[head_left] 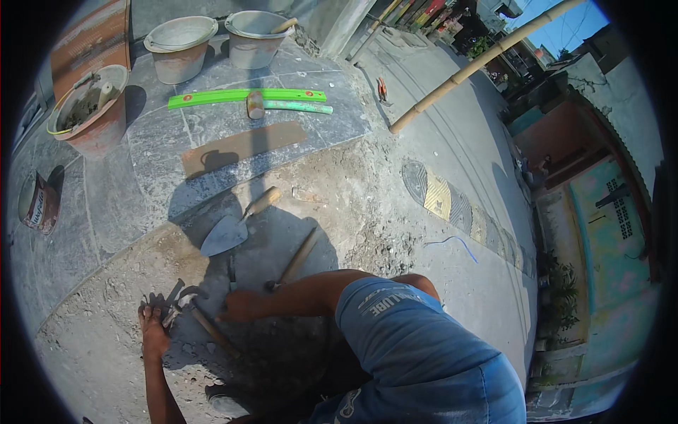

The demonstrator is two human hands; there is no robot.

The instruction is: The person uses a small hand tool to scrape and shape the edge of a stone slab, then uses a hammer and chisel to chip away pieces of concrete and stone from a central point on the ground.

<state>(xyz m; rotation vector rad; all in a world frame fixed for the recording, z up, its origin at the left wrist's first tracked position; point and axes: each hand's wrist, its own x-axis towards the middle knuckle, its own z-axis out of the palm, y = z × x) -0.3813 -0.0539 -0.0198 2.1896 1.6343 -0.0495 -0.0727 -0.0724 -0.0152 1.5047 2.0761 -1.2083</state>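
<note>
My left hand (153, 332) rests low on the rough ground at the left, fingers stretched out, beside a small greyish piece (169, 316) whose kind I cannot make out. Close to it lies a claw hammer (215, 332) with a wooden handle. My right hand (241, 306) is low over the ground just right of the hammer, fingers curled; deep shadow hides what they hold, if anything. A thin dark tool (232, 270) stands out just beyond that hand. Past my right forearm lies another wooden-handled tool (298, 258). Farther off, a pointed trowel (227, 233) lies flat.
Tiled paving edges the broken ground. On it are buckets (180, 53), a mortar bucket (92, 116), a tin can (39, 205), a green level (212, 97), a mallet (255, 106) and a brown board (244, 148). A bamboo pole (466, 71) slants at the right.
</note>
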